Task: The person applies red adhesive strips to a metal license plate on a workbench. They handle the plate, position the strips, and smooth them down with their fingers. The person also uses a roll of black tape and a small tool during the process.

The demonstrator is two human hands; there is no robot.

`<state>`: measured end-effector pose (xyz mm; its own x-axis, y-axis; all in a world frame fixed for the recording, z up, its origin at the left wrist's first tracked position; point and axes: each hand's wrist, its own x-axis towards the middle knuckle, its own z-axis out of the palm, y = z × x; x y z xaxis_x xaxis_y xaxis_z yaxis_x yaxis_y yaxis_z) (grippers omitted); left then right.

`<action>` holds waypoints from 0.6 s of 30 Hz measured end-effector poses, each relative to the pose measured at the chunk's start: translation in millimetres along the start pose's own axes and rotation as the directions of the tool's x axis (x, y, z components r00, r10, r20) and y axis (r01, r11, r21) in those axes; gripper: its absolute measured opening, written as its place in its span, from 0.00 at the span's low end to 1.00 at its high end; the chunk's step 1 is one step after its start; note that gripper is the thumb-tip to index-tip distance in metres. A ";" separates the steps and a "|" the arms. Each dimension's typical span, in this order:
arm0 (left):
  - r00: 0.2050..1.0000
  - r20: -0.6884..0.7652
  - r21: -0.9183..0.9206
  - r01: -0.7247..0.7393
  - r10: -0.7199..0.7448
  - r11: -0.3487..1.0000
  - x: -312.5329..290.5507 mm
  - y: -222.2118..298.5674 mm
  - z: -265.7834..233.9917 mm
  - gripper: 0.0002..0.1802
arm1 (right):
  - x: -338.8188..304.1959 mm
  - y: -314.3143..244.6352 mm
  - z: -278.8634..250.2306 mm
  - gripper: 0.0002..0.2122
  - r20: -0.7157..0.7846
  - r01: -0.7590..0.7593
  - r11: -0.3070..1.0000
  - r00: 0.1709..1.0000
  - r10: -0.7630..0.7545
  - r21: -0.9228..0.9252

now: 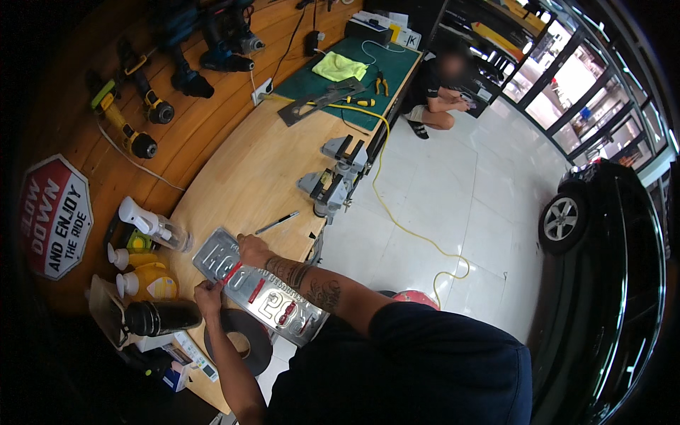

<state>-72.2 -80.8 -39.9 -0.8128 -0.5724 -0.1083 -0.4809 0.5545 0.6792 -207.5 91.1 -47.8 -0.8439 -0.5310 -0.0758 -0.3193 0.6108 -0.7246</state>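
Note:
A silver metal licence plate [265, 297], with raised characters and several red strips, lies on the wooden workbench [244, 166] close to my body. My left hand [207, 297] is at the plate's left edge, its fingers closed at the end of one red strip [232, 273]. What they pinch is too small to make out. Over the plate's far right edge, my right hand [253, 251] rests with fingers curled near the strip's other end. Its fingertips are partly hidden. A roll of dark tape [256, 343] is beside my left forearm, and a pen [277, 222] lies beyond my right hand.
Spray bottle [157, 225], yellow pump bottles [152, 283] and black bottle [163, 318] line the left side. A grey clamp vise [331, 185] sits on the right bench edge. A yellow cable [382, 166] trails onto the floor. Another person [439, 95] crouches far right; a dark car [602, 234] stands right.

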 end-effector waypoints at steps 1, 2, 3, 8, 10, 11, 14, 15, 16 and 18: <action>1.000 0.002 -0.002 -0.005 0.005 1.000 0.3 0.6 -0.2 0.16 | -1.7 -1.9 -2.6 0.12 -0.002 0.011 1.000 1.000 -0.011 0.005; 1.000 0.004 -0.004 -0.009 0.009 1.000 0.4 1.0 -0.1 0.16 | -3.7 -4.4 -4.5 0.13 0.001 0.009 1.000 1.000 -0.009 -0.006; 1.000 0.003 -0.007 -0.013 0.013 1.000 1.0 1.0 -0.1 0.16 | -4.3 -6.8 -6.3 0.13 0.004 0.010 1.000 1.000 -0.010 -0.020; 0.996 -0.031 0.031 -0.083 0.084 0.996 3.7 -5.3 2.1 0.17 | -3.1 -8.9 -12.3 0.17 0.080 -0.031 0.999 0.996 0.030 0.011; 0.997 -0.024 0.033 -0.078 0.078 0.996 4.3 -4.1 2.1 0.18 | -3.0 -10.0 -11.9 0.18 0.071 -0.040 0.999 0.997 0.040 0.002; 0.997 -0.022 0.026 -0.072 0.073 0.997 4.3 -3.1 3.3 0.18 | -2.2 -9.5 -12.9 0.19 0.084 -0.060 0.998 0.995 0.060 0.005; 0.997 -0.036 0.019 -0.066 0.067 0.998 5.7 -11.9 3.1 0.18 | -5.6 -18.5 -16.1 0.22 0.112 -0.094 0.996 0.989 0.092 0.011; 0.997 -0.041 0.017 -0.069 0.069 0.997 6.6 -12.8 3.6 0.18 | -6.9 -21.0 -16.8 0.23 0.104 -0.096 0.995 0.990 0.095 0.007; 0.997 -0.037 0.010 -0.074 0.074 0.997 7.1 -14.1 3.7 0.18 | -8.2 -23.5 -17.5 0.24 0.096 -0.098 0.995 0.991 0.097 0.003; 0.996 -0.024 -0.004 -0.085 0.085 0.996 6.6 -13.3 4.1 0.18 | -12.1 -26.9 -20.1 0.27 0.108 -0.101 0.995 0.989 0.102 -0.016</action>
<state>-72.6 -89.5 -52.6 -0.8426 -0.5375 -0.0323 -0.4086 0.5991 0.6886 -197.3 92.9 -13.6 -0.8208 -0.5260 -0.2227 -0.2394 0.6707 -0.7020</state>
